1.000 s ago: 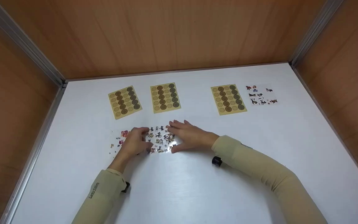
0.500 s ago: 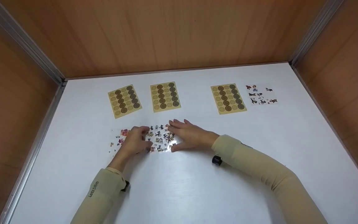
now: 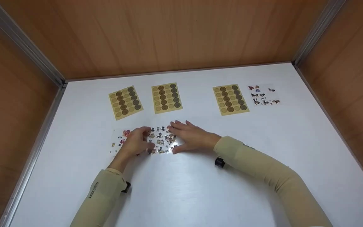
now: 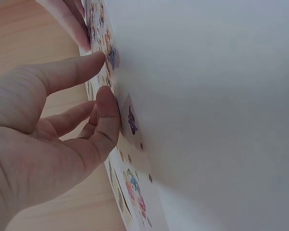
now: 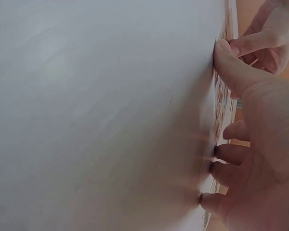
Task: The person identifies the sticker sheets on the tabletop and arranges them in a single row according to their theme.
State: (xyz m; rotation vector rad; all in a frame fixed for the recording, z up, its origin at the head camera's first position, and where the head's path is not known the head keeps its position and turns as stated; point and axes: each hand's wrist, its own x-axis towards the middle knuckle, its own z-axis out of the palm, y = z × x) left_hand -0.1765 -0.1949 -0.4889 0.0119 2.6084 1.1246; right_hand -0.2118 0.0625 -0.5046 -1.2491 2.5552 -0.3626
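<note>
At the near side, two khaki sleeves reach over the white table (image 3: pixel 175 192): the left sleeve (image 3: pixel 101 198) carries dark lettering, and the right sleeve (image 3: pixel 263 168) is bent at the elbow. A black piece (image 3: pixel 220 162) shows beside the right cuff.

In front of the sleeves are the hands. The left hand (image 3: pixel 134 143) lies over the left sheet (image 3: pixel 118 142), which is clear with colourful prints and is partly hidden by this hand. Its fingers are bent, and its thumb and forefinger stand with a narrow gap at the left part of the middle sheet (image 3: pixel 160 141); I see nothing pinched there. The right hand (image 3: pixel 194 137) has its fingers apart in a wide grip, with thumb and fingertips down at the right side of the middle sheet. So this clear sheet, full of small figures, lies flat between the two hands.

Farther away are three tan cards with rows of round marks: the left card (image 3: pixel 126 102), turned a little, the centre card (image 3: pixel 167 98) and the right card (image 3: pixel 231 99). Just beside the right card lies the far sheet (image 3: pixel 264 95), clear with small figures. Behind the table stands the wooden wall (image 3: pixel 178 34).
</note>
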